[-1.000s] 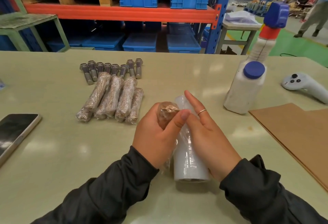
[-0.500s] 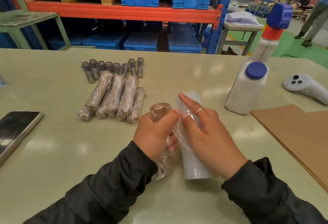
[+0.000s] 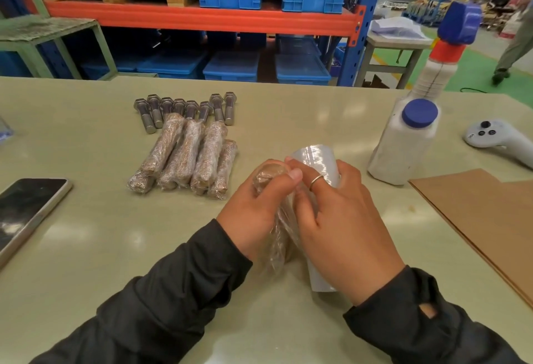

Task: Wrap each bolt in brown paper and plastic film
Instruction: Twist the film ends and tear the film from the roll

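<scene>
My left hand (image 3: 253,211) grips a paper-wrapped bolt (image 3: 266,172), held nearly upright, with clear film stretched over it and hanging loose below. My right hand (image 3: 337,219) lies over the roll of plastic film (image 3: 320,156) on the table, its fingers curled round the roll and touching the film beside the bolt. Several wrapped bolts (image 3: 187,159) lie side by side to the left. Behind them is a row of several bare steel bolts (image 3: 184,108). Brown paper sheets (image 3: 490,213) lie at the right.
A phone (image 3: 27,211) lies at the left edge of the table (image 3: 86,248). A white bottle with a blue cap (image 3: 403,144), a taller spray bottle (image 3: 444,58) and a white controller (image 3: 496,137) stand at the right. Racks of blue crates are behind the table.
My left hand has turned the bolt, drawing film off the roll, and the film now covers the bolt's top. My right hand has slid back along the roll.
</scene>
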The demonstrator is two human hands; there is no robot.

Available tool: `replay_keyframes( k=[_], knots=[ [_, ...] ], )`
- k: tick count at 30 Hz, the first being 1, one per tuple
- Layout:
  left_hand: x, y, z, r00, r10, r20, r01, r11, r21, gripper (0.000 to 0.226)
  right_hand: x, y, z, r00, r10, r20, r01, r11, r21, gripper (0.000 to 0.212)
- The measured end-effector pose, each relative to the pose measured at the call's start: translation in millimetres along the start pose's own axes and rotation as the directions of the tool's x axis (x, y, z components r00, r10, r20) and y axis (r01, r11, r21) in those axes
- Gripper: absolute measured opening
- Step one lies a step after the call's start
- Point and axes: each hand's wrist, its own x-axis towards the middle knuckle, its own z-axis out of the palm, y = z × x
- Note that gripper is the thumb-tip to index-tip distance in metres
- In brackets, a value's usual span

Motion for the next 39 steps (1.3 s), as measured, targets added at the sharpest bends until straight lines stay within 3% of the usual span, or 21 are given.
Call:
replay_keyframes(
  k=[2,6,10,12,16,19,24,29,34,39],
  knots=[
    [0,-2,0,0.998,-0.027,-0.063,0.028,1.0,0.005,0.012,0,-1,1,1.0,0.001,0.007,0.0,1.0,-0.02,0.052],
    [-3,-5,0,0.96,-0.105,-0.259,0.094,0.994,-0.055,0.063,4,2,3,0.998,0.045,0.042,-0.044,0.998,-0.039,0.047],
    [-7,-5,2,0.936,-0.098,-0.339,0.11,0.994,0.016,0.048,6,6,5,0.993,0.09,0.08,-0.093,0.995,0.036,0.047],
    [-10,-6,6,0.943,-0.106,-0.315,0.119,0.993,0.024,0.04,4,6,4,0.994,0.085,0.065,-0.088,0.995,0.049,0.052],
    [-14,-8,17,0.957,-0.068,-0.281,0.083,0.996,0.039,0.053,3,3,3,0.994,0.086,0.063,-0.089,0.995,0.048,0.056],
    [-12,-8,16,0.951,-0.077,-0.3,0.062,0.996,-0.061,0.043,2,2,3,0.995,0.074,0.068,-0.079,0.994,0.072,0.056],
    [-8,-1,11,0.935,-0.156,-0.317,0.098,0.977,-0.192,0.031,15,17,-3,0.98,0.151,0.13,-0.185,0.928,0.322,0.045],
    [-8,8,13,0.952,-0.187,-0.242,0.133,0.966,-0.223,0.035,22,21,-13,0.999,0.049,-0.015,-0.043,0.96,0.275,0.039],
    [-12,7,10,0.955,-0.211,-0.208,0.158,0.957,-0.244,0.035,15,16,-9,0.998,0.053,0.037,-0.058,0.989,0.135,0.047],
    [-12,-2,13,0.97,-0.12,-0.211,0.068,0.968,-0.24,0.045,10,8,-4,0.996,0.072,-0.043,-0.074,0.997,-0.029,0.045]
  ],
)
